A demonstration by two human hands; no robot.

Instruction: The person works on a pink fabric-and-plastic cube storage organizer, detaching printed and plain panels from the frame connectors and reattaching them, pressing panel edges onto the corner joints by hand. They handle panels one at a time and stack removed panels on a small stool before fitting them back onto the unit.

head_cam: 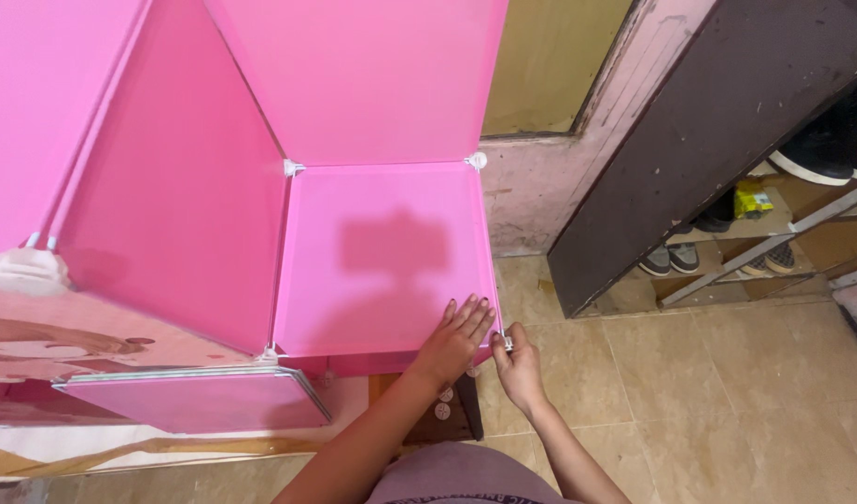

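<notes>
We see the left hand lying flat, fingers spread and released, on the near right part of the pink bottom panel of an open cube frame, whose pink back panel and left side panel rise from it. Just beside it, the right hand pinches a small white corner connector at the panel's near right corner, over the tiled floor. More white connectors sit at the far corners, spare pink panels lie stacked at the left, and a shoe rack stands well apart on the right.
</notes>
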